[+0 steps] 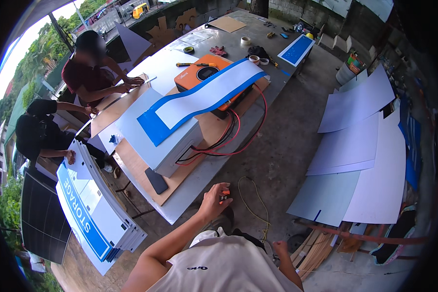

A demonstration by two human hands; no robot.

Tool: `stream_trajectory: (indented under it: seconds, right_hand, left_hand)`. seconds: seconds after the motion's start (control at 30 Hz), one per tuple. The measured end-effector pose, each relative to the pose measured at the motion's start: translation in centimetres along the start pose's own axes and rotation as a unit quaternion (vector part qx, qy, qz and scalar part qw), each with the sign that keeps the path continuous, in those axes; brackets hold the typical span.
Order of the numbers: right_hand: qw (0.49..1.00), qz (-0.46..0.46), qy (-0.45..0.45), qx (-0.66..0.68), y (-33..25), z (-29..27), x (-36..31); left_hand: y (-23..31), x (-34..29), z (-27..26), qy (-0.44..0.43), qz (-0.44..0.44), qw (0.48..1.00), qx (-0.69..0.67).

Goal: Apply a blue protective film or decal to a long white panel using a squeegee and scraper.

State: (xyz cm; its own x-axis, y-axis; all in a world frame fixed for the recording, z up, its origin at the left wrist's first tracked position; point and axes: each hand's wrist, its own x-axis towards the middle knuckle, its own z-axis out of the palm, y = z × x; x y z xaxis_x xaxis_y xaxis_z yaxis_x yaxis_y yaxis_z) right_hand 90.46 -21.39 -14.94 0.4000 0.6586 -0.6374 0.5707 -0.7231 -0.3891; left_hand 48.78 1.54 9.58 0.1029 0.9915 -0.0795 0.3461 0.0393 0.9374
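Note:
My left hand [213, 202] is closed around a small orange-and-black tool [224, 196] in front of my body, off the table's near edge. What kind of tool it is I cannot make out. My right hand [280, 247] hangs low by my side, its fingers mostly hidden. Nearest my left hand on the table, a dark phone [156, 181] lies on a brown board beside a white box [182, 146]. A long blue-and-white sticker strip [199, 101] drapes over that box and an orange machine [190, 78]. Red and black cables [238, 152] loop from the machine to the box.
At left, two co-workers [90, 63] [39, 126] handle pieces beside the table and a stack of white-and-blue panels [95, 204]. White sheets [348, 141] lean at right above wood strips [316, 253]. A yellow cord [266, 214] lies on the floor. Tape rolls [246, 41] sit on the far table.

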Motion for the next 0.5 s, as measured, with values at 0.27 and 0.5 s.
stream_trajectory:
  seconds: [0.27, 0.5]
  right_hand:
    - [0.998, -0.062, 0.007, -0.006, -5.2, -6.5, 7.8]
    - [0.981, -0.040, 0.023, 0.188, -9.4, -16.6, 13.6]
  left_hand:
    - [0.0, 11.2, 5.9, -0.052, 0.007, 0.998, -0.029]
    - [5.4, 23.8, 8.4, -0.055, 0.096, 0.994, -0.006]
